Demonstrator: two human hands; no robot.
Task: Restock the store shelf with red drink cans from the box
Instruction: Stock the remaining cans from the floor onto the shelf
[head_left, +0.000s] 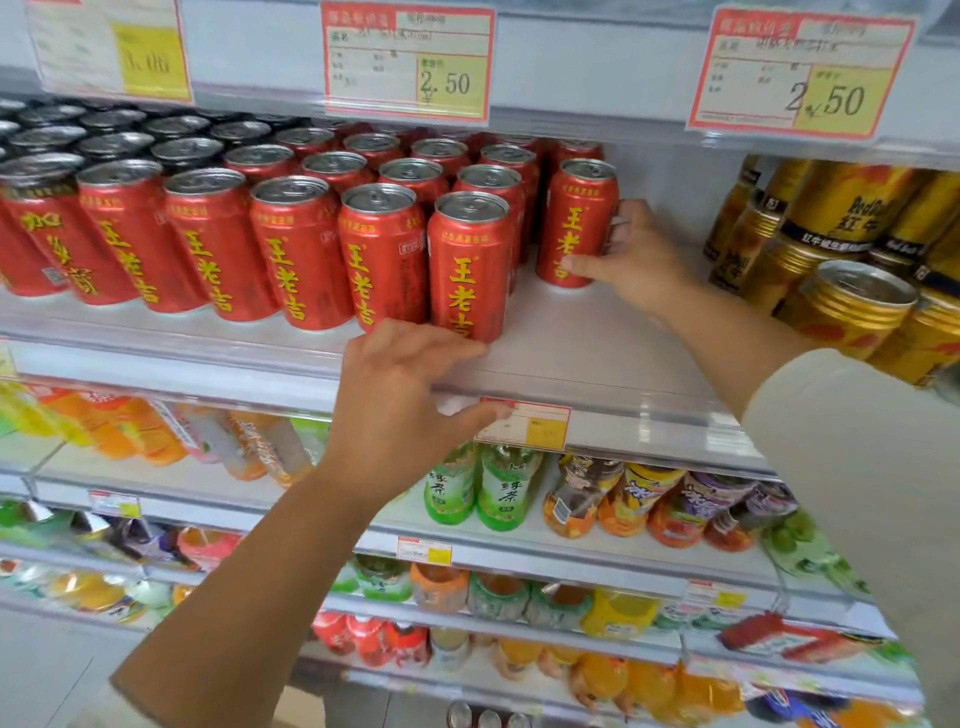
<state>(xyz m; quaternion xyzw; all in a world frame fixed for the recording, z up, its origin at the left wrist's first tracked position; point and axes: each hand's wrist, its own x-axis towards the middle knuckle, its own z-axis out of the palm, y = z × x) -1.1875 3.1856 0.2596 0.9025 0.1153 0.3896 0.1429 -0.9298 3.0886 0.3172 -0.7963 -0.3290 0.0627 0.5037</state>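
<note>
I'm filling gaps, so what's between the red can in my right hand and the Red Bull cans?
In the head view, only the right hand gripping the red can, then bare shelf up to the Red Bull cans.

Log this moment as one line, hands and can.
right hand: grips red can upright on shelf, right of rows | left hand: rests on shelf edge by front can

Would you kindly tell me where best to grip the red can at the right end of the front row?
Take the front-row end can round its mid-wall from the front right: it stands upright, its right side faces bare shelf, while a neighbouring can crowds its left.
</note>
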